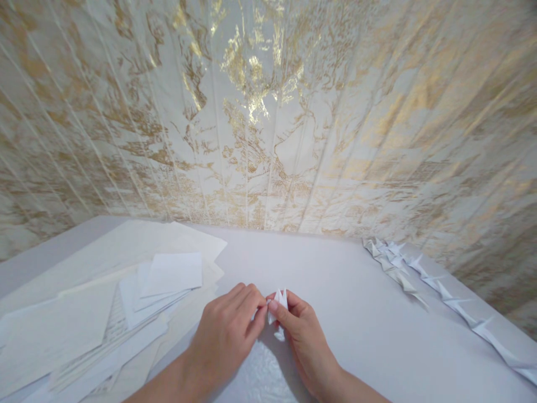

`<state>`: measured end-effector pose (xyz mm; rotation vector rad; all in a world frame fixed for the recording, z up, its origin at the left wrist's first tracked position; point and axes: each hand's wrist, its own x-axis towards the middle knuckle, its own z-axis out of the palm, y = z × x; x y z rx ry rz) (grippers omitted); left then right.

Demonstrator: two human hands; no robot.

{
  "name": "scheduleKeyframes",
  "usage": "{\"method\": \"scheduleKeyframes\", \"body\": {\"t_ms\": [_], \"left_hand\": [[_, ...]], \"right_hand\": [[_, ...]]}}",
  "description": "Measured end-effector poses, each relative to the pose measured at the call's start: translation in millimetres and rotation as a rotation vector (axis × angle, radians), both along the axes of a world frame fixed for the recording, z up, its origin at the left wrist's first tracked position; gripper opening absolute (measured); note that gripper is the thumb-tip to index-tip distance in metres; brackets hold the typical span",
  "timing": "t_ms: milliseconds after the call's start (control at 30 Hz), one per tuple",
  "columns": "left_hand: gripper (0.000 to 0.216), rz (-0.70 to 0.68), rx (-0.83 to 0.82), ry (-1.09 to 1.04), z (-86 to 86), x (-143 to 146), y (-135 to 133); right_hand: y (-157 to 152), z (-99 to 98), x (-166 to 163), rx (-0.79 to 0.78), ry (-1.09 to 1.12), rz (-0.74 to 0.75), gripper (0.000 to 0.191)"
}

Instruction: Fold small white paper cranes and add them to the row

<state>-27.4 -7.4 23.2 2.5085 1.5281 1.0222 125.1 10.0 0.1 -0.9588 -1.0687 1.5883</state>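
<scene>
Near the front middle of the table, a small folded white paper piece (280, 302) with narrow upright points is held above the surface. My right hand (308, 330) is closed on it, with the thumb pressed over its front. A small folded end hangs below that thumb. My left hand (230, 322) meets the piece from the left, its thumb and index finger pinched together at the edge beside my right thumb. Just what part lies between those left fingertips is too small to make out.
Loose white sheets and cut squares (172, 274) lie overlapping on the left of the table (356, 347), some bearing print. Folded paper cranes (448, 296) stand in rows along the right edge. Behind the table hangs a white and gold patterned curtain (260, 140).
</scene>
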Motion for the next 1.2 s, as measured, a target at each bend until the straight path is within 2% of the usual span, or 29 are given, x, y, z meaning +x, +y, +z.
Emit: {"method": "scheduleKeyframes", "body": {"t_ms": [233,467,633,933,1200], "left_hand": [[0.018,0.068,-0.267,-0.390,-2.8,7,-5],[0.024,0.051,-0.536,-0.583,-0.6,14,-9],[0.026,0.039,-0.541,-0.657,1.2,14,-7],[0.024,0.026,-0.503,-0.601,-4.9,12,-7],[0.030,0.054,-0.631,-0.640,-4.6,14,-3]], "right_hand": [[-2,3.3,-1,-0.011,0.001,0.013,0.034],[-4,7.7,-2,-0.036,0.069,0.019,0.033],[-4,9.4,-2,-0.032,0.131,0.034,0.030],[-1,2.7,-1,0.026,0.049,0.033,0.033],[3,2.8,0,0.067,0.018,0.045,0.035]]}}
